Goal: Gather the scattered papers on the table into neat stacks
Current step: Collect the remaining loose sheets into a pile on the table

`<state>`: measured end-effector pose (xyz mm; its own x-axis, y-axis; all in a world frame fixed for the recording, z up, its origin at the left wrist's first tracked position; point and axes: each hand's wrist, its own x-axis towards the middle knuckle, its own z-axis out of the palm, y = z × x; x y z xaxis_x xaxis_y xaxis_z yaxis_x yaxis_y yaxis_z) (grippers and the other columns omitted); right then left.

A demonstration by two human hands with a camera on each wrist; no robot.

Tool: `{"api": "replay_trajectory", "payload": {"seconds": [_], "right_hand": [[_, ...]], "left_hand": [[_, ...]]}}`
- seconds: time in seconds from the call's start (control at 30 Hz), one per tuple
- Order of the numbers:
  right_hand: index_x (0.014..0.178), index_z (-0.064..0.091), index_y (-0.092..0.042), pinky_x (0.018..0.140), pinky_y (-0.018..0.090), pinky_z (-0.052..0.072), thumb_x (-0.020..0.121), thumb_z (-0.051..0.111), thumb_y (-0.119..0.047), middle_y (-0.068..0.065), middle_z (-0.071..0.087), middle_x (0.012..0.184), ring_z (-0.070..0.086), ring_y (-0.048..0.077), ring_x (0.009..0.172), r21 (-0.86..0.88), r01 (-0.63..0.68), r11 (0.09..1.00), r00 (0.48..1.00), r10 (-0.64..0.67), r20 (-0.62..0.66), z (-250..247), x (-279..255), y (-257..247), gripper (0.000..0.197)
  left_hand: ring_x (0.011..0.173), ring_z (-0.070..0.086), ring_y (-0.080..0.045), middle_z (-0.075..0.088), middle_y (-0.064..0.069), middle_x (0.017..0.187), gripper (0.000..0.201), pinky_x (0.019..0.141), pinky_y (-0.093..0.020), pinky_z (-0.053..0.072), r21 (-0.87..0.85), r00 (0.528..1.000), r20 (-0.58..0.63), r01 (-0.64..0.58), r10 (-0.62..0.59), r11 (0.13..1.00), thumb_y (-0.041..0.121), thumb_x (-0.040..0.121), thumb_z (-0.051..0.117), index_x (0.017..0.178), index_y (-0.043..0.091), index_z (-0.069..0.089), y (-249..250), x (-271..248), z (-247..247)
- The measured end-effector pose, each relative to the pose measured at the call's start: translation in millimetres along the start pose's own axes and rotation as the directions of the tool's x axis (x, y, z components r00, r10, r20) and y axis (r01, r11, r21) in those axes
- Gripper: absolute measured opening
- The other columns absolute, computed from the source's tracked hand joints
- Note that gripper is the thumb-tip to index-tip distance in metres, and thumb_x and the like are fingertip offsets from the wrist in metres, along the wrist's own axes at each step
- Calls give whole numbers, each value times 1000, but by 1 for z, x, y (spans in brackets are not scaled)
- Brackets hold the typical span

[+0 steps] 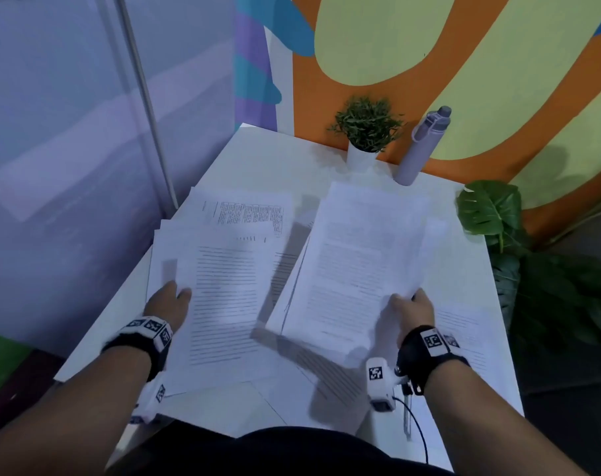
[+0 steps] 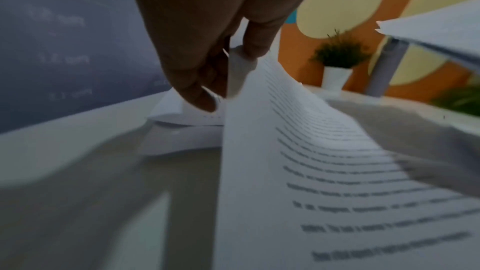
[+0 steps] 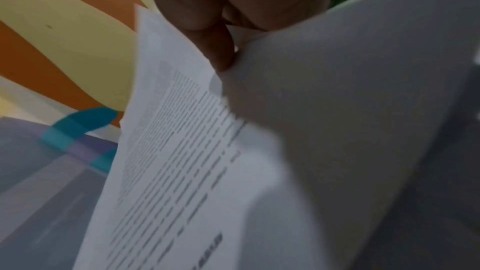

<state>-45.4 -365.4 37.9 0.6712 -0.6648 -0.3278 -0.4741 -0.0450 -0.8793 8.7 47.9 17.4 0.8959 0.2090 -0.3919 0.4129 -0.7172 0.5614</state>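
Printed white papers lie spread over the white table [image 1: 254, 156]. My left hand [image 1: 170, 298] pinches the left edge of a printed sheet [image 1: 223, 297], and the left wrist view shows that sheet [image 2: 311, 171] curving up between thumb and fingers [image 2: 200, 93]. My right hand [image 1: 412, 305] grips a bundle of sheets [image 1: 357, 266] by its near right corner, raised and tilted above the table. The right wrist view shows the thumb [image 3: 218, 48] pressed on the bundle [image 3: 182, 151]. More sheets [image 1: 244, 214] lie further back on the left, and one sheet [image 1: 464, 324] lies under my right wrist.
A small potted plant [image 1: 366, 128] and a grey bottle [image 1: 421, 146] stand at the table's back edge by the painted wall. A large leafy plant [image 1: 491, 211] stands off the right side. A glass wall [image 1: 68, 149] runs along the left.
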Motion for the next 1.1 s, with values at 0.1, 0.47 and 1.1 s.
{"api": "replay_trajectory", "payload": {"seconds": [0.1,0.47,1.1], "right_hand": [[104,60,0,84,45,52,83,54,-1,22,65,101,62,36,94,-198,-122,973,985,143,92,5,-15,34,23],[140,44,-10,96,26,42,92,52,-18,17,47,141,46,30,130,-671,-232,704,950,313,0,2,-35,58,49],[93,57,-17,60,23,42,89,50,-1,2,60,76,57,22,72,-287,175,942,967,-110,228,21,-41,14,18]], "left_hand": [[140,29,-31,27,-18,153,55,113,-38,24,98,990,126,-83,70,992,25,99,35,147,6,19,3,4,5],[123,46,-23,56,-8,129,33,111,-40,25,578,978,192,-178,80,796,16,96,25,125,11,39,0,-24,33],[134,31,-36,33,-17,147,49,107,-50,32,403,993,-32,114,-111,908,25,93,39,136,1,39,-54,13,-10]]}}
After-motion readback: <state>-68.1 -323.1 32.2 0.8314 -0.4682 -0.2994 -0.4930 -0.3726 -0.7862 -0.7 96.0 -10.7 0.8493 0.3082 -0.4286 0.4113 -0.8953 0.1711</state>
